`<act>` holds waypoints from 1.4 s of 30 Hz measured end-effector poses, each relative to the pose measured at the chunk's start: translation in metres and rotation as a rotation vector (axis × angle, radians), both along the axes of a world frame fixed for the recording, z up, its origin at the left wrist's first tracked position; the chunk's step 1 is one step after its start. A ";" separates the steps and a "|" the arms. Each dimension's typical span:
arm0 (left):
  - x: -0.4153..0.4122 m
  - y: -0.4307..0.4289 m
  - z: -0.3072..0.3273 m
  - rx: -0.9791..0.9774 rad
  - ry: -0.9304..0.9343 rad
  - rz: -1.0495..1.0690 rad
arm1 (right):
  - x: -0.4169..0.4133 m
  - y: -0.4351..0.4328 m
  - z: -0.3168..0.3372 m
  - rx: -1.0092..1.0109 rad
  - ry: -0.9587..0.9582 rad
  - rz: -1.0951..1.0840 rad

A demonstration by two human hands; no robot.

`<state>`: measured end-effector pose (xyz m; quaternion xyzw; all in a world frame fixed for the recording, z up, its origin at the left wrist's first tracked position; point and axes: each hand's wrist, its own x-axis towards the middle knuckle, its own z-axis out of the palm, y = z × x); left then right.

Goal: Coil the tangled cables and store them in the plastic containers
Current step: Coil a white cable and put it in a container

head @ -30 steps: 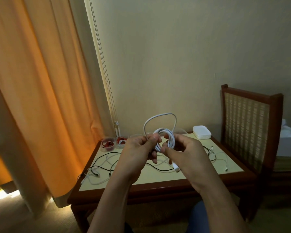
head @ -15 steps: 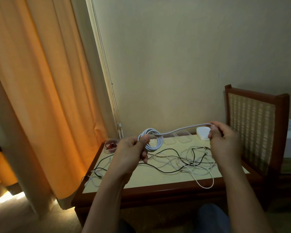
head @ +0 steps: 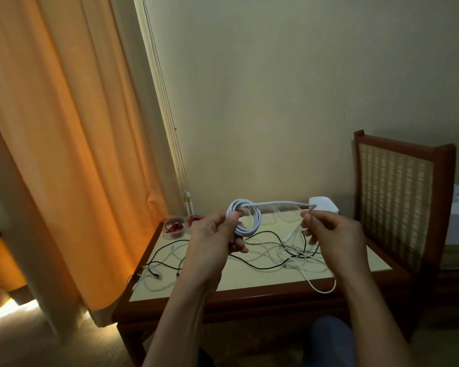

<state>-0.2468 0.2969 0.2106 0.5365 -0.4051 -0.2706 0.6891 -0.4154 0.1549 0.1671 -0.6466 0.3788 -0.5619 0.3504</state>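
Left hand raised over counter, fingers gripping white cable coil, right hand level, pinching its loose end taut

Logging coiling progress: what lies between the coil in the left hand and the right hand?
Head view: a stretch of white cable runs from the coil held by the left hand to the right hand pinching it.

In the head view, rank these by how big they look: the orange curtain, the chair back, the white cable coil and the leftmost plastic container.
1. orange curtain
2. chair back
3. white cable coil
4. leftmost plastic container
The coil is held nearer the camera, so its lead over the container is unsure.
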 end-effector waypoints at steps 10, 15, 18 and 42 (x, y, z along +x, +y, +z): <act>-0.023 -0.006 -0.001 0.022 0.277 -0.155 | 0.027 0.039 0.015 0.308 -0.749 0.307; -0.026 -0.003 -0.002 0.004 0.336 -0.197 | 0.023 0.049 0.024 0.364 -0.734 0.404; -0.026 -0.001 0.000 -0.002 0.341 -0.218 | 0.023 0.052 0.021 0.424 -0.667 0.459; -0.012 0.001 0.003 0.080 0.012 -0.127 | 0.020 0.076 0.030 0.042 -0.061 0.397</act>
